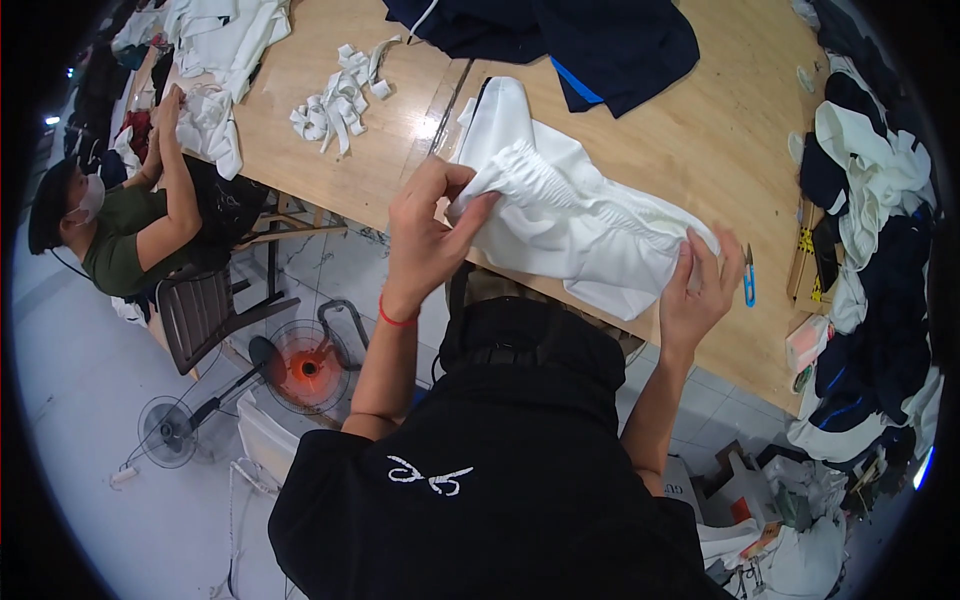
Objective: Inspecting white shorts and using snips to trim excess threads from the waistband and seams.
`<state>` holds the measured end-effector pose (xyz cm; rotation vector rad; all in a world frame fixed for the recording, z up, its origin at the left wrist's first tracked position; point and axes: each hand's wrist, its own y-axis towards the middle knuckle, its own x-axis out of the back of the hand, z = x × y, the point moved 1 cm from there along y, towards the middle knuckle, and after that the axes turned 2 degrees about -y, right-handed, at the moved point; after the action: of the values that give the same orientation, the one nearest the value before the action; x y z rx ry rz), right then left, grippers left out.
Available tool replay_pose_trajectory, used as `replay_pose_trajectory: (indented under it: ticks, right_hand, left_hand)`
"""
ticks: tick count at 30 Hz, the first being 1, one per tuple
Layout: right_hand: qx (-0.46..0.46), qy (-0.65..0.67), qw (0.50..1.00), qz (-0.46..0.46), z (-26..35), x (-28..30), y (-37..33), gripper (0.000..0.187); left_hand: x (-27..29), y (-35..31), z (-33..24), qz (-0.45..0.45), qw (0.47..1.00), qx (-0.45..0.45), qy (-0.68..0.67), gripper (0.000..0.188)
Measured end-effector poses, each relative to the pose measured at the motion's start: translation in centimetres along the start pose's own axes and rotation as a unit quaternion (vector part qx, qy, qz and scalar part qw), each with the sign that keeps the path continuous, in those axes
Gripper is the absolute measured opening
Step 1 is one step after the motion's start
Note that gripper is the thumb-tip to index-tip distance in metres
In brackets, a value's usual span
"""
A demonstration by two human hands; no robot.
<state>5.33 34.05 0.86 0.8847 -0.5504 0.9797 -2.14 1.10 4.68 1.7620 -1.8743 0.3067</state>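
A white garment (560,245) with a gathered elastic waistband (590,205) lies over the near edge of the wooden table, partly off it. My left hand (432,215), a red band on its wrist, pinches the left end of the waistband between thumb and fingers. At the other end, my right hand (700,280) grips the waistband with its thumb in front, and the band stretches between both hands. Some of the right fingertips are hidden behind the cloth. Small thread snips (750,280) with blue handles lie just right of my right hand.
Dark navy cloth (640,50) lies at the table's far side, with white fabric strips (345,100) to its left. Piled garments (870,160) line the right edge. A co-worker (140,215) sits at the left, handling white cloth. Fans (310,365) stand on the floor.
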Motion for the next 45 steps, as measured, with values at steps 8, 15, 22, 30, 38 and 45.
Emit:
replay_pose_trajectory:
  ticks: [8,15,22,30,38,45]
  right_hand:
    - [-0.129,0.397,0.901,0.123,7.1,0.6,3.2,0.015]
    - [-0.232,0.495,0.837,-0.009,3.9,2.4,2.2,0.01]
    - [-0.187,0.416,0.889,-0.046,4.4,3.5,3.1,0.011]
    - [-0.164,0.373,0.912,-0.051,4.7,3.6,3.4,0.009]
    - [-0.23,0.392,0.888,-0.067,2.5,2.4,2.9,0.013]
    - [-0.178,0.368,0.911,-0.057,0.2,4.1,3.5,0.016]
  left_hand:
    - [-4.9,2.8,-6.7,0.081,0.965,-0.138,-0.209,0.03]
    - [-5.5,1.8,0.6,0.235,0.967,-0.096,-0.002,0.021]
    - [-3.2,0.4,-0.3,0.181,0.899,0.139,-0.373,0.021]
    - [-1.6,0.3,-3.3,0.03,0.866,0.204,-0.455,0.031]
    - [-0.9,0.4,-6.6,0.07,0.938,0.115,-0.32,0.033]
    - [5.4,4.8,6.5,-0.217,0.971,0.087,0.041,0.031]
